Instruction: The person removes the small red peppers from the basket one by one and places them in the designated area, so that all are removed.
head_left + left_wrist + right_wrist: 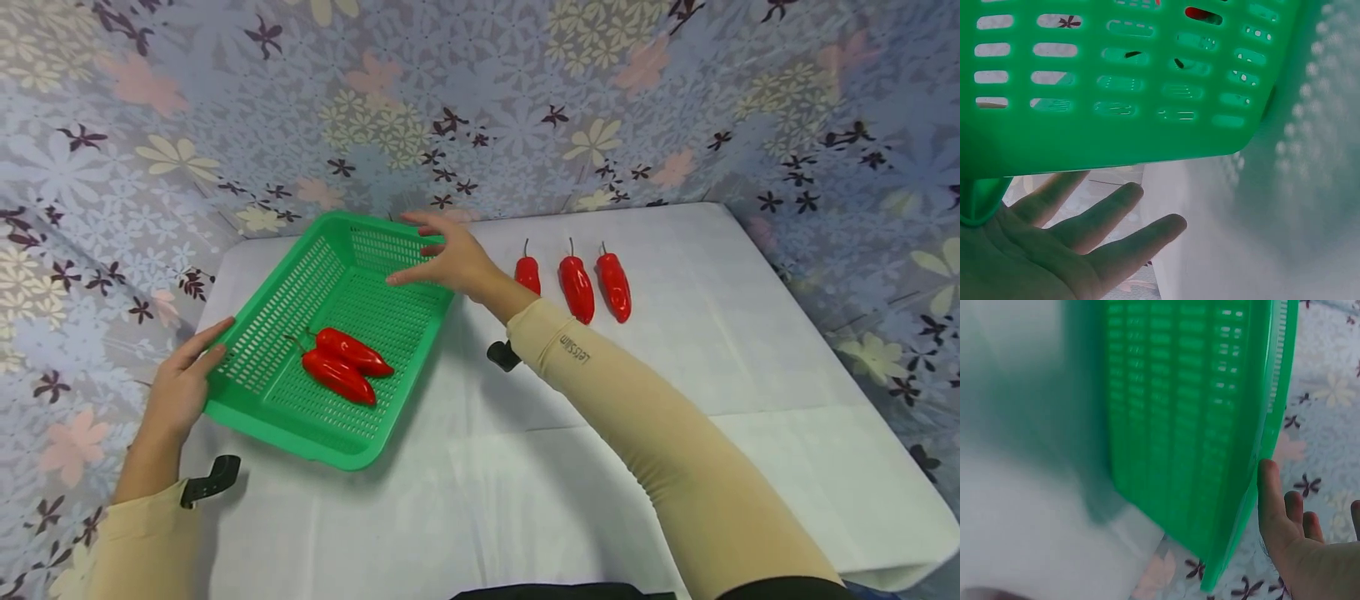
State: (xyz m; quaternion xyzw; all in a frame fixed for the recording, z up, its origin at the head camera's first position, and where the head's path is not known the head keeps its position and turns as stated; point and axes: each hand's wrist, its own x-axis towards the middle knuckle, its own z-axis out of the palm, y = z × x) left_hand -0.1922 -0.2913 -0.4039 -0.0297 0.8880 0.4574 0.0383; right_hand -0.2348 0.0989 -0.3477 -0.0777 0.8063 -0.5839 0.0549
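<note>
In the head view a green perforated plastic basket (367, 304) stands on the left of the table. Two red peppers, one (337, 379) in front of the other (354, 351), lie inside it. My left hand (176, 387) holds the left rim with thumb and forefinger, while its other fingers extend below the rim in the left wrist view. At the far right corner of the basket, my right hand (453, 258) has its fingers spread and the thumb over the inside. One fingertip (1267, 467) appears against the rim in the right wrist view.
Three more red peppers lie right of the basket: one (527, 273) partly behind my right wrist, then a second (576, 292) and a third (615, 287). A white cloth (465, 483) covers the table. Flower-patterned fabric (510, 108) rises behind the far edge.
</note>
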